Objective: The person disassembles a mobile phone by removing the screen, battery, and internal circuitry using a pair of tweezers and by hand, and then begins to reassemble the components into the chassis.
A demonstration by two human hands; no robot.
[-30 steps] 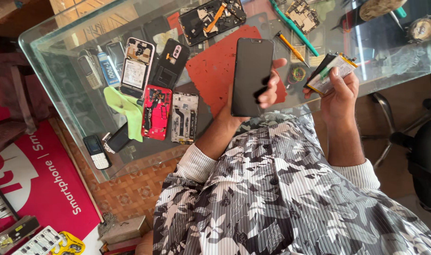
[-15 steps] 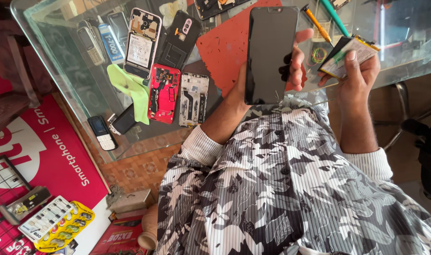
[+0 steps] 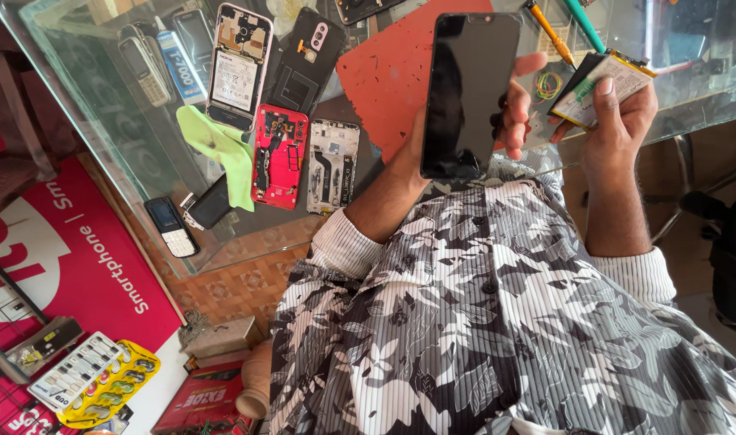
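Note:
My left hand [image 3: 509,105] grips a black smartphone [image 3: 468,93], screen dark and facing me, lifted above the red work mat [image 3: 388,76] on the glass table [image 3: 118,153]. My right hand [image 3: 617,113] holds a flat phone battery [image 3: 597,76] with a pale label, thumb pressed on its face, just right of the smartphone.
On the glass lie an opened phone with its battery showing [image 3: 237,68], a black back cover [image 3: 307,60], a red phone frame [image 3: 279,157], a white frame [image 3: 333,165], a green cloth [image 3: 223,149], small keypad phones [image 3: 168,225], a yellow screwdriver [image 3: 549,32] and rubber bands [image 3: 549,84]. Boxes sit on the floor at left.
Both hands have risen closer to the camera with the smartphone and battery. The view has tilted down, showing more of my shirt and the floor.

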